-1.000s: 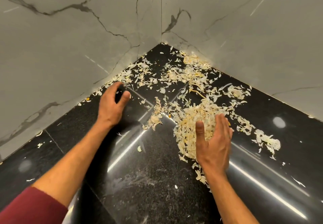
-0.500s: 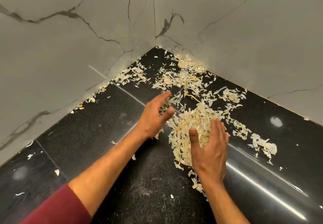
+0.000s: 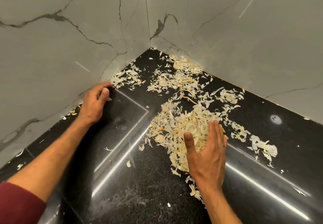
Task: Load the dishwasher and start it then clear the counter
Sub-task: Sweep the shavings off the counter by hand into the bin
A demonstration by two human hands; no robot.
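Left hand (image 3: pixel 93 104) is resting on black tabletop (image 3: pixel 111 185) by the wall, fingers loosely curled, gripping nothing, touching scattered peel scraps (image 3: pixel 126 78). Right hand (image 3: pixel 208 155), fingers straight, is pressing against the main peel pile (image 3: pixel 185 127).

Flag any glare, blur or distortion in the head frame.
Head view: long bright light streaks and a round glare spot reflect off the glossy black counter; wide-angle bending curves the marble wall edges; peelings and both hands, left hand and right hand, look sharp, no motion blur.
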